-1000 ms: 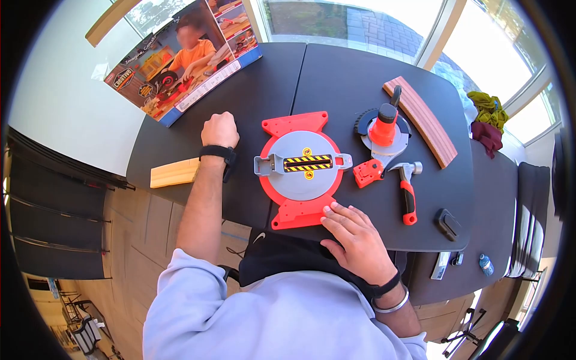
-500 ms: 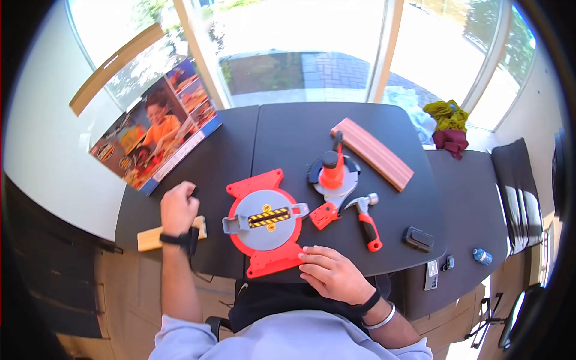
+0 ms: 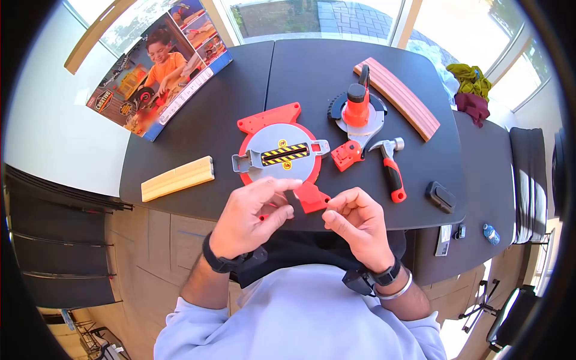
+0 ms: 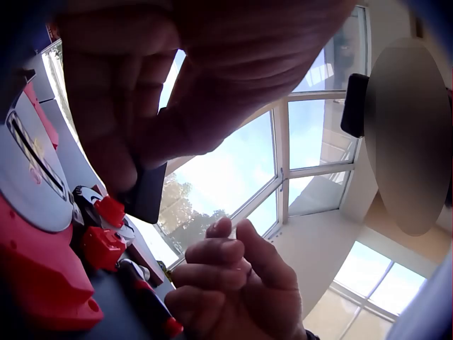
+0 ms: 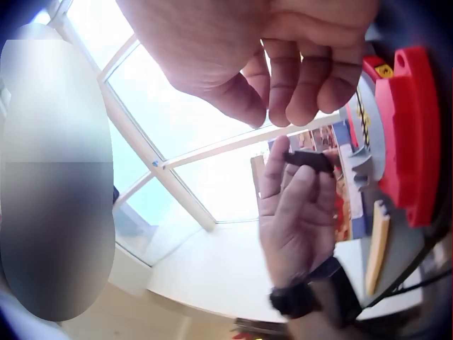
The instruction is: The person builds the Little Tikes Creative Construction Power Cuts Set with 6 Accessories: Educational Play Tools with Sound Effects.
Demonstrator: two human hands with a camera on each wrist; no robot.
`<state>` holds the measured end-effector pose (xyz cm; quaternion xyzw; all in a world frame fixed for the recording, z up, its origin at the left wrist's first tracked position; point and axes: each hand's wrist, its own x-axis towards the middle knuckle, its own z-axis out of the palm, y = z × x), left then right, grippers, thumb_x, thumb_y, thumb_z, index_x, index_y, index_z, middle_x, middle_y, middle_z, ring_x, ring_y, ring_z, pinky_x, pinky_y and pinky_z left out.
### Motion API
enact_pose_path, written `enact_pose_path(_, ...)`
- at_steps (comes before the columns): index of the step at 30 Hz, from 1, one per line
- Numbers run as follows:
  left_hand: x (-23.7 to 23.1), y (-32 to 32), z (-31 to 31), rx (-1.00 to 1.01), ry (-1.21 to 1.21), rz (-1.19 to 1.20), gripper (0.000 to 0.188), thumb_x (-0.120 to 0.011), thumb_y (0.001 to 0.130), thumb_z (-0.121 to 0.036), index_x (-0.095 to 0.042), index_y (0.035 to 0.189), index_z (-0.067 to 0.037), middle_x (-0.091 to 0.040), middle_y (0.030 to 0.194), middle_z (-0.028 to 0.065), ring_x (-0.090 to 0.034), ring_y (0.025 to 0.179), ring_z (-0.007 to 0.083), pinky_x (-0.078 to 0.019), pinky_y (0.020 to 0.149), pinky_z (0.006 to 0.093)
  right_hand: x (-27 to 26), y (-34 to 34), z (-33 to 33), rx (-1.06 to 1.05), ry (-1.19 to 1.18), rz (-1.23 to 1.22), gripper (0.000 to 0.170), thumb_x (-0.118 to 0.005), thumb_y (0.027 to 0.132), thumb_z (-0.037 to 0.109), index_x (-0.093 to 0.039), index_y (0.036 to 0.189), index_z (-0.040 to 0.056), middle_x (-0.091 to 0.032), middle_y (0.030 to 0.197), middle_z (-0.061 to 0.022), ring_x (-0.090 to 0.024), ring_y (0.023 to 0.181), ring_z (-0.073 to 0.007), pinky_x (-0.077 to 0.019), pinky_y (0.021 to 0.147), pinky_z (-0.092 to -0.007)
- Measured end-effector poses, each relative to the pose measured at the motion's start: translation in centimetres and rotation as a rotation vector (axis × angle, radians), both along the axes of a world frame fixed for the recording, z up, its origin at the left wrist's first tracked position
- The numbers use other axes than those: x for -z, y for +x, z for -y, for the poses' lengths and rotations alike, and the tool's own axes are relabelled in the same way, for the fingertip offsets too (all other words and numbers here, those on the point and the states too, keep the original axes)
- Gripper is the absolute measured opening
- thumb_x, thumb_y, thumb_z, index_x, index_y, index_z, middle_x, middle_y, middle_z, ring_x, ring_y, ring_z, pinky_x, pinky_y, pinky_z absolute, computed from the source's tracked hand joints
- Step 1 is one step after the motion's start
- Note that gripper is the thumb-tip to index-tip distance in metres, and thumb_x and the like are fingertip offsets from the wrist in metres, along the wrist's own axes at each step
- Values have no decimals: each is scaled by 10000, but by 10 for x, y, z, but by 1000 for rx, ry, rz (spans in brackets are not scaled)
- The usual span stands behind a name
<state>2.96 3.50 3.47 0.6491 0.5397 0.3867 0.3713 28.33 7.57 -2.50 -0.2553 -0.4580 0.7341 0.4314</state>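
Step in hand, as we judge it: handling a small black piece (image 5: 309, 160). Our left hand (image 3: 247, 211) pinches it between thumb and fingers, above the near edge of the desk (image 3: 240, 90), by the red base (image 3: 312, 197). Our right hand (image 3: 362, 227) faces it, fingers loosely bent, nothing visible in them. Next move calls for a steady left pinch.

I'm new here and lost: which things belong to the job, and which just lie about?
Probably the job:
small black piece in left hand
round red plastic base
red plastic saw

Apparently lying about:
crumpled green cloth
crumpled maroon cloth
blue plastic bottle
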Motion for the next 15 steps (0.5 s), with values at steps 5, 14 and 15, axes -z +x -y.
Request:
enact_pose_path(5,6,15,8,8,-62,187,426,-736,995,115,-685,1409,24,-717,1130,85,-794,954,153,-647,853,285,-10,-2,6,-44,-46,32,200,-771,1049,-4,-661,1216,7,-714,1099,-31,-703,1008,-83,-595,901,-255)
enact_pose_path(14,11,4,3,28,217,-71,362,-869,828,110,-812,1157,-28,-754,1098,101,-785,883,189,-642,779,305,-13,-12,16,-74,217,280,288,-853,968,-8,-699,1210,-22,-760,1051,-64,-762,944,-115,-642,811,-293)
enact_pose_path(15,12,1,3,32,274,-104,371,-865,798,123,-827,1129,-40,-755,1104,107,-786,871,202,-640,753,318,-14,-16,16,-53,290,302,279,-866,944,-13,-715,1179,-17,-759,1013,-72,-779,916,-133,-644,786,-303)
